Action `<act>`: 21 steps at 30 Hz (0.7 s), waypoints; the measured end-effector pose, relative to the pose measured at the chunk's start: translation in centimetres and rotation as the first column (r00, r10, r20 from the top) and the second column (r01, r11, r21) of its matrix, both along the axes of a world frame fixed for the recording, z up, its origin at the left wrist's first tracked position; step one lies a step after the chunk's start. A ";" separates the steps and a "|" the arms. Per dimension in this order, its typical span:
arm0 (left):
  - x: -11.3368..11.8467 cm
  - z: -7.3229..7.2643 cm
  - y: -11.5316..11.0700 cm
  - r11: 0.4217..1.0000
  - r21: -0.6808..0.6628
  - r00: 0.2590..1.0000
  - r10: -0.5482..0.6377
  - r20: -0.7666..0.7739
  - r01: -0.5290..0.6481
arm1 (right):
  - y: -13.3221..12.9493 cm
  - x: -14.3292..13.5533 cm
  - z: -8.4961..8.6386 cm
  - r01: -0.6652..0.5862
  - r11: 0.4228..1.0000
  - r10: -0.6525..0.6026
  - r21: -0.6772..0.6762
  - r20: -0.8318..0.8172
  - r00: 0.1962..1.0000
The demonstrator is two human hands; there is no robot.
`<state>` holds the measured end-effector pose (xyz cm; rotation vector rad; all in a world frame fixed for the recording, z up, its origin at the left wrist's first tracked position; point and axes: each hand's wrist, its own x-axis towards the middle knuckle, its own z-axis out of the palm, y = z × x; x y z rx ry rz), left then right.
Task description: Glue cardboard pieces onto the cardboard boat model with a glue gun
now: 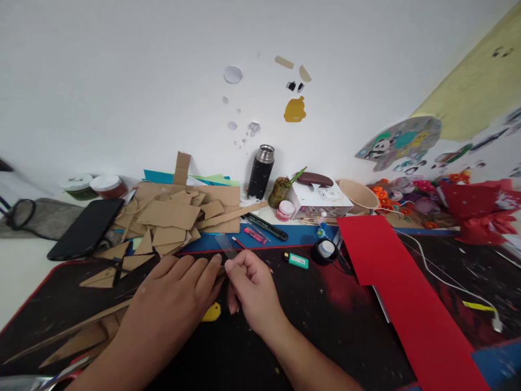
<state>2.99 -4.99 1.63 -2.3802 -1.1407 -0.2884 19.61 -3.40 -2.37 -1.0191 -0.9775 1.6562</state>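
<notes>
left hand [179, 285] palm-down, grip unreadable from here; right hand [254, 290] pinching a small thin piece [222, 273] between the two, over the dark mat [325, 336]; cardboard scraps [169, 214] lie cut, the handwork apparently unfinished.

The left hand [175, 290] and right hand [255, 290] are close together near cardboard scraps [169, 215].
</notes>
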 end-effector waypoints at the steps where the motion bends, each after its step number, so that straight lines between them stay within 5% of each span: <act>1: 0.0 0.0 0.0 1.000 -0.011 1.000 -0.002 -0.007 0.002 | 0.0 0.0 0.0 0.000 1.000 0.000 -0.005 -0.006 1.000; 21: -0.6 0.1 0.5 0.999 -0.037 0.999 -0.019 0.051 0.020 | 0.2 0.2 -0.6 -0.044 0.999 0.044 0.001 -0.081 0.996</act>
